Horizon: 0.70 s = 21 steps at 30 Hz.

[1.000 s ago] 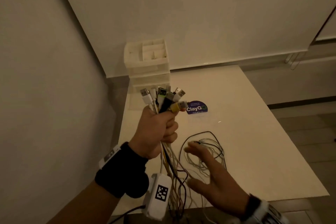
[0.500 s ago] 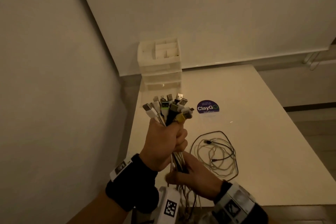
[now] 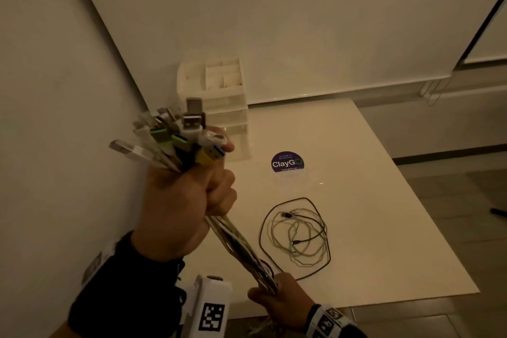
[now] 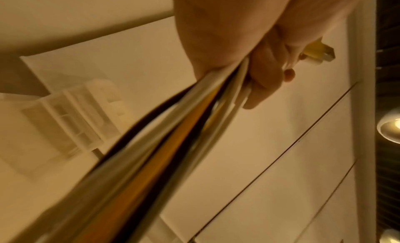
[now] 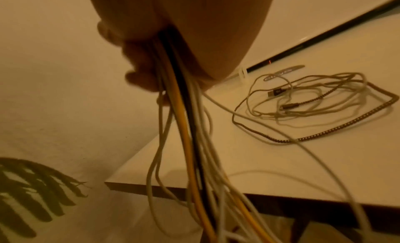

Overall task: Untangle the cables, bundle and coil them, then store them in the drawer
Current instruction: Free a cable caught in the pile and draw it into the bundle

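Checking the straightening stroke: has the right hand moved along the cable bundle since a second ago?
Yes. The right hand went from open above the table beside the loose coil to gripping the cable bundle at the near edge.

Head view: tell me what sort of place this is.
Probably a home or small office corner: a white table against bare walls, a small plastic drawer unit on it, and loose cables lying there.

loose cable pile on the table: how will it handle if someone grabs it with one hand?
The loose cable pile is thin cords in slack, overlapping loops, so it is probably floppy and light, sagging when lifted. The loops cross, so strands would likely snag and come up together. The braided outer cable looks somewhat stiffer and may spring open.
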Each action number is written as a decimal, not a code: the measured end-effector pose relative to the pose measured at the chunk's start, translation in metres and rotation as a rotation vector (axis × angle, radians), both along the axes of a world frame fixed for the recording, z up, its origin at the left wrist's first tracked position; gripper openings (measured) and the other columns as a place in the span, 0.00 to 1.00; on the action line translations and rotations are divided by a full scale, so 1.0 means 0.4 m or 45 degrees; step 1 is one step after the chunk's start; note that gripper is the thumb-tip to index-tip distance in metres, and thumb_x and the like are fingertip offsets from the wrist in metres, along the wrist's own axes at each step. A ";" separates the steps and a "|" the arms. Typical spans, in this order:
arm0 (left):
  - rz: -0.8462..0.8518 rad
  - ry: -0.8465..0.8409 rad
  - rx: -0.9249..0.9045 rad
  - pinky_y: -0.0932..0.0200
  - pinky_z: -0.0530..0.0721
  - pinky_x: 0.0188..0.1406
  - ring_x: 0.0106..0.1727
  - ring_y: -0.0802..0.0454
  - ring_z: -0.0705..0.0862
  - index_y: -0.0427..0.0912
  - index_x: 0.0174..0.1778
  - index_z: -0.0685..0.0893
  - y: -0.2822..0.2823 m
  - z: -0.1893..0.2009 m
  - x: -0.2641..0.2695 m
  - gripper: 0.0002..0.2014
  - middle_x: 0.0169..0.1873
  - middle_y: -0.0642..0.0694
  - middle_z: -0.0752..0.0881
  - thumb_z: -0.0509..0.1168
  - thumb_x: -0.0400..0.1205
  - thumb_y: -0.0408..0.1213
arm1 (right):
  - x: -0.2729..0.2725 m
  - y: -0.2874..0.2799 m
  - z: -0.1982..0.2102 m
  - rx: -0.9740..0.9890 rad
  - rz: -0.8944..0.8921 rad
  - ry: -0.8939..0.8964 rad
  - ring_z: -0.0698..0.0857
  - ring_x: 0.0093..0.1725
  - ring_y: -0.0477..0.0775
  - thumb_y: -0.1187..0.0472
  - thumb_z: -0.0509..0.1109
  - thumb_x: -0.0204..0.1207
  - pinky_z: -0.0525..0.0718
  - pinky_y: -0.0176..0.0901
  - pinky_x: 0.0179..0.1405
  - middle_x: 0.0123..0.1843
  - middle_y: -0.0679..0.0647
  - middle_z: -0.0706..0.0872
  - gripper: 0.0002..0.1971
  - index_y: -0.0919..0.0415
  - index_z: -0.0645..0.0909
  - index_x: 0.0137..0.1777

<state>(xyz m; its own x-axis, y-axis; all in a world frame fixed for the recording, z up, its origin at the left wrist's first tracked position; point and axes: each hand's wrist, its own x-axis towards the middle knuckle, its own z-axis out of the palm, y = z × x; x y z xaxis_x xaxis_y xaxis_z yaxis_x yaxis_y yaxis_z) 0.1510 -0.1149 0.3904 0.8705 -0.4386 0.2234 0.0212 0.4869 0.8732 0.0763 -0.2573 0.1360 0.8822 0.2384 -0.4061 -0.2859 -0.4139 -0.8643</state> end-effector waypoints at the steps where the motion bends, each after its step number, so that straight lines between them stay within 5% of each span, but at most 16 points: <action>1: 0.019 -0.009 0.019 0.73 0.63 0.18 0.15 0.64 0.61 0.48 0.36 0.87 -0.007 -0.001 0.003 0.04 0.19 0.49 0.57 0.73 0.72 0.43 | 0.001 0.002 -0.014 -0.031 0.006 0.019 0.72 0.23 0.43 0.31 0.68 0.68 0.70 0.46 0.32 0.22 0.48 0.72 0.28 0.52 0.71 0.22; 4: 0.124 0.077 0.055 0.72 0.59 0.17 0.15 0.63 0.58 0.47 0.35 0.87 -0.029 -0.028 0.025 0.05 0.16 0.53 0.61 0.69 0.77 0.36 | 0.016 0.023 -0.020 -0.145 0.057 0.046 0.68 0.23 0.43 0.32 0.64 0.75 0.65 0.43 0.29 0.23 0.48 0.69 0.29 0.53 0.66 0.23; 8: 0.153 0.198 0.023 0.72 0.57 0.15 0.15 0.63 0.58 0.47 0.38 0.86 -0.025 -0.047 0.072 0.06 0.18 0.54 0.62 0.74 0.73 0.44 | 0.017 -0.022 -0.002 -0.127 0.106 0.043 0.74 0.27 0.41 0.37 0.68 0.75 0.72 0.42 0.34 0.27 0.48 0.74 0.23 0.50 0.71 0.26; 10: 0.152 0.238 0.015 0.72 0.57 0.14 0.14 0.63 0.58 0.47 0.38 0.85 -0.023 -0.054 0.086 0.09 0.18 0.55 0.62 0.73 0.70 0.47 | 0.012 -0.072 0.019 -0.029 0.199 0.047 0.83 0.41 0.42 0.41 0.74 0.71 0.80 0.43 0.47 0.40 0.47 0.83 0.10 0.44 0.79 0.40; 12: 0.181 0.286 0.026 0.72 0.56 0.13 0.14 0.63 0.57 0.46 0.38 0.85 -0.030 -0.061 0.095 0.07 0.17 0.54 0.62 0.69 0.72 0.45 | 0.031 -0.144 0.040 -0.019 0.323 0.127 0.81 0.61 0.45 0.46 0.78 0.68 0.79 0.42 0.60 0.62 0.46 0.82 0.27 0.43 0.73 0.66; 14: 0.219 0.297 0.056 0.71 0.53 0.14 0.13 0.63 0.57 0.45 0.39 0.84 -0.042 -0.065 0.104 0.06 0.17 0.54 0.61 0.64 0.77 0.41 | 0.083 -0.234 0.052 -0.171 0.425 0.216 0.75 0.70 0.49 0.57 0.75 0.72 0.76 0.42 0.64 0.72 0.47 0.75 0.36 0.44 0.63 0.77; 17: 0.302 0.303 0.132 0.69 0.51 0.17 0.14 0.62 0.55 0.45 0.40 0.85 -0.065 -0.072 0.111 0.08 0.17 0.54 0.59 0.61 0.78 0.39 | 0.222 -0.363 0.015 -0.606 0.272 0.035 0.80 0.65 0.54 0.66 0.66 0.74 0.80 0.44 0.63 0.68 0.53 0.81 0.24 0.51 0.75 0.71; 21: 0.359 0.355 0.151 0.70 0.51 0.16 0.14 0.62 0.54 0.47 0.42 0.88 -0.097 -0.083 0.106 0.10 0.18 0.53 0.57 0.61 0.77 0.39 | 0.356 -0.424 -0.038 -1.057 0.095 -0.053 0.83 0.60 0.59 0.65 0.60 0.79 0.80 0.46 0.58 0.63 0.57 0.83 0.13 0.54 0.82 0.59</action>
